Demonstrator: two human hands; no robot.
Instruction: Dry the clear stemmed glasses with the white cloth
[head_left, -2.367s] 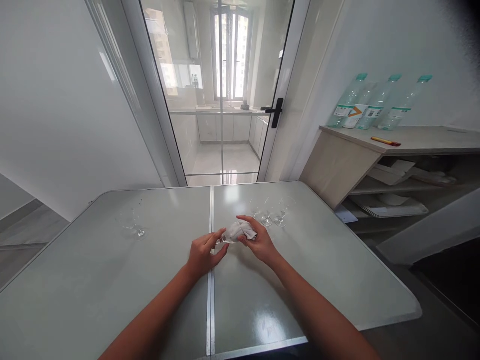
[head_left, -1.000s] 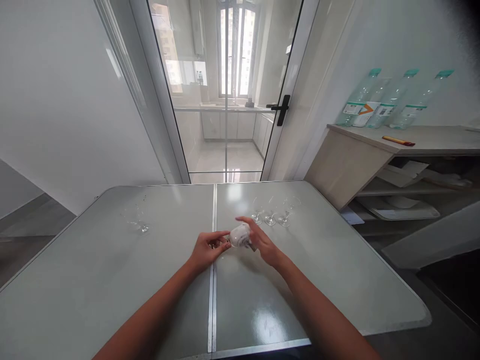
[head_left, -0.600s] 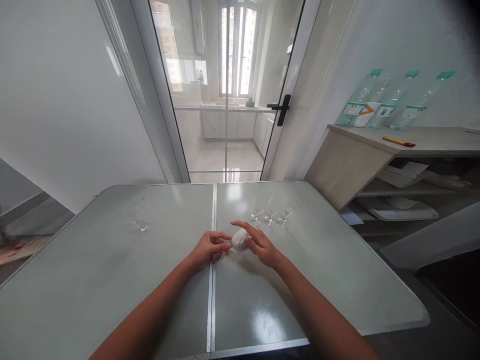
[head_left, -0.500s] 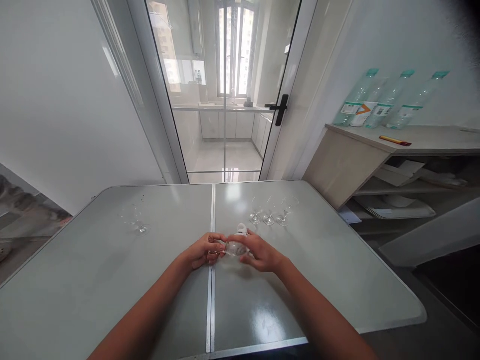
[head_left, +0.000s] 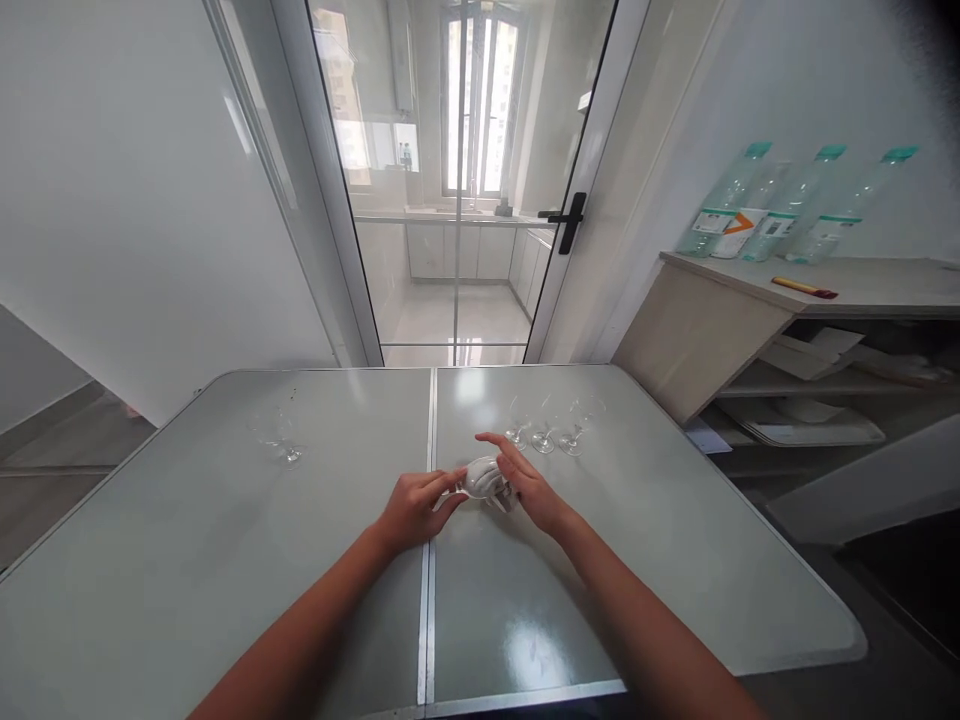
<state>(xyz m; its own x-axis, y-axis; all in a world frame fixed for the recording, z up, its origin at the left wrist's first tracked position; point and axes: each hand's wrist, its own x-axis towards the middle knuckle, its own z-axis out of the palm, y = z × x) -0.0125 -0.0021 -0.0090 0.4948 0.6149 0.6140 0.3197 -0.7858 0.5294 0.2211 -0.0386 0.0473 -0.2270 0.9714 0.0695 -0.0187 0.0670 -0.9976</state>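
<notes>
Over the table's middle seam, my left hand (head_left: 424, 508) pinches the narrow end of a clear stemmed glass lying tilted toward the right. White material that looks like a cloth (head_left: 484, 478) shows bunched at the bowl, and whether it is inside or around it I cannot tell. My right hand (head_left: 529, 492) is at the rim side, forefinger stretched out and the other fingers bent against the cloth, whose loose end hangs below. Just behind it stand three clear stemmed glasses (head_left: 543, 440) in a row. Another clear glass (head_left: 291, 452) stands far left, with a faint outline beside it.
The grey-green table (head_left: 330, 580) has a metal strip down its middle. A glazed door (head_left: 457, 250) with a black handle is beyond it. On the right, a shelf unit (head_left: 697, 330) carries several plastic bottles (head_left: 780, 215) and a yellow-red packet (head_left: 804, 288).
The white cloth moved from above the bowl to its front and has spread over it. My right hand's grip has loosened, its forefinger now extended. The view has shifted slightly left.
</notes>
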